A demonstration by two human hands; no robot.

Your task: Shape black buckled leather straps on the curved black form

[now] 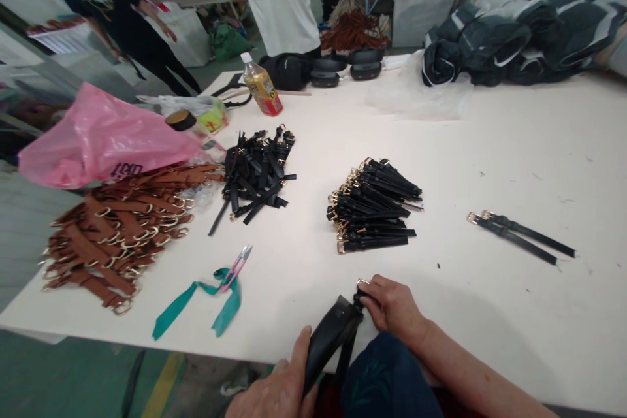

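At the table's front edge, my right hand (396, 308) pinches a black buckle strap (359, 299) close to its gold buckle. My left hand (277, 388) is wrapped round a long, smooth black object (329, 339) whose kind I cannot make out. The far end of that object meets the strap just below the buckle. Part of the strap hangs down behind it, and a dark blue cap or cloth (389, 379) covers the space below my hands. Beyond them lies a fanned stack of black buckle straps (372, 202).
Two black straps (522, 235) lie at right. Pink-handled snips (235, 271) with a teal ribbon, a jumbled pile of black straps (259, 170), brown straps with rings (108, 228), a pink bag (98, 137) and a bottle (263, 86) are at left. Two people stand beyond the table.
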